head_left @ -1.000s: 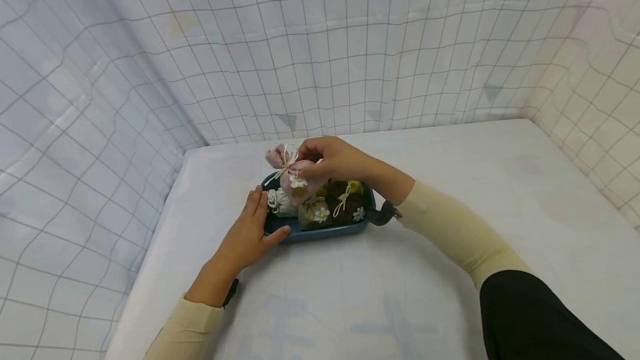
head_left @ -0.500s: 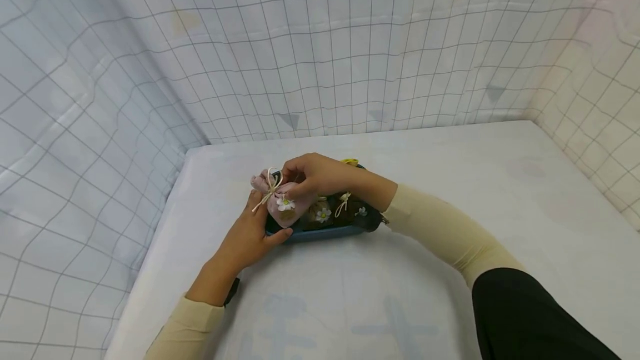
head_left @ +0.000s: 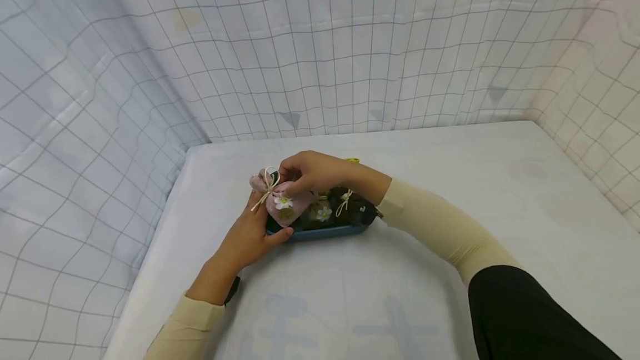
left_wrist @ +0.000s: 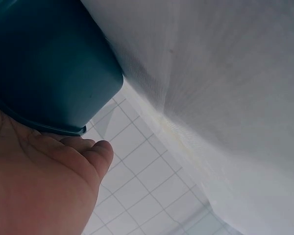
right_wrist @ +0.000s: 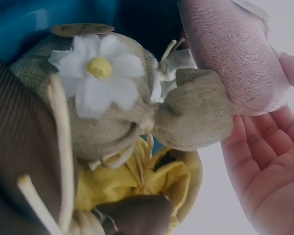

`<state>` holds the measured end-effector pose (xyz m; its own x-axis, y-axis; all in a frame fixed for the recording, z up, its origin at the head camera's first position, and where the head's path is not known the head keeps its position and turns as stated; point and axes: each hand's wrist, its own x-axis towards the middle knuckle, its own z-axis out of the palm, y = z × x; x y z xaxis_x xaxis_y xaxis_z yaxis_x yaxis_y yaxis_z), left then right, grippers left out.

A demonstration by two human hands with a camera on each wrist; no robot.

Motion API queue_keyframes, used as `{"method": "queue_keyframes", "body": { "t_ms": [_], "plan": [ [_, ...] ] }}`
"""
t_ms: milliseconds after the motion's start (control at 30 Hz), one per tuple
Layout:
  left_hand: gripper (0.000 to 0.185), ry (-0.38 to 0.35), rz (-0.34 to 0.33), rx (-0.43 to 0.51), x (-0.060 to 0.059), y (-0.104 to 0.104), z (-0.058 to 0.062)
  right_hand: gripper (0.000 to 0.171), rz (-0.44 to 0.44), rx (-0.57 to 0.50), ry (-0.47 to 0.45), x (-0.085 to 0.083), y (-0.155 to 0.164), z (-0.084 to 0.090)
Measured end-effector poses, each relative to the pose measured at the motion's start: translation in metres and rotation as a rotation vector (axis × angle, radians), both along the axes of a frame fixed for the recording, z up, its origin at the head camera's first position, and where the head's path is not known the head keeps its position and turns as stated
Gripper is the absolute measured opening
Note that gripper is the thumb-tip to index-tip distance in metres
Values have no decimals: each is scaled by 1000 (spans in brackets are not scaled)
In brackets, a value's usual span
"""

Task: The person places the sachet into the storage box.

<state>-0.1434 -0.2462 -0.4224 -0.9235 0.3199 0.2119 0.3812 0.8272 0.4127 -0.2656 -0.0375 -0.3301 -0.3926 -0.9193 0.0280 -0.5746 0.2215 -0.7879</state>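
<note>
My right hand (head_left: 315, 172) pinches a pink cloth drawstring pouch (head_left: 297, 211) with a pale cord bow and white flower, over the left part of a blue tub (head_left: 327, 233). Its fingers also show beside the pink pouch in the right wrist view. My left hand (head_left: 249, 239) rests against the tub's left end, fingers along the rim and thumb at the front edge. In the left wrist view that hand (left_wrist: 44, 181) lies against the teal side of the tub. Beside the pink pouch sits a beige pouch (right_wrist: 186, 112) with a white flower.
A dark brown pouch (right_wrist: 19, 132) and a yellow pouch (right_wrist: 112, 183) lie in the tub next to the beige one; a bit of white cloth (right_wrist: 179, 61) shows behind. The white-covered table (head_left: 450, 182) is bounded by grid-patterned curtains (head_left: 350, 60).
The right hand has brought the pink pouch left and down onto the tub's left part, covering the white pouch. It has barely moved in the last half second. The left hand has stayed put.
</note>
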Motion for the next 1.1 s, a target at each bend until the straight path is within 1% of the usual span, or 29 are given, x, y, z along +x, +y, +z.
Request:
{"method": "queue_keyframes", "body": {
  "t_ms": [100, 200, 267, 400, 467, 700, 867, 933, 1100],
  "plan": [
    [102, -5, 3, 13, 0, 1, -1, 6, 4, 18, -7, 0, -2, -4],
    [99, -29, 14, 20, 0, 2, -2, 6, 2, 57, 18, 1, -2, -7],
    [100, -62, 44, 31, 0, 2, -3, 4, 8, 91, 36, 2, -1, -8],
    [111, -134, 112, 72, -2, 2, -3, 4, 23, 158, 68, 3, 1, -8],
    [115, -151, 131, 87, -2, 1, -4, 5, 26, 172, 75, 3, 2, -8],
    [114, -162, 123, 86, -4, 1, -3, 5, 19, 142, 70, 2, 9, -10],
    [115, -166, 116, 93, -5, 0, -1, 11, 5, 99, 70, 3, 17, -6],
    [116, -178, 119, 87, -5, -2, 0, 14, -3, 89, 90, 5, 23, -4],
    [116, -212, 115, 27, -4, -9, 6, 21, -48, 61, 171, 11, 47, 2]
  ]
}}
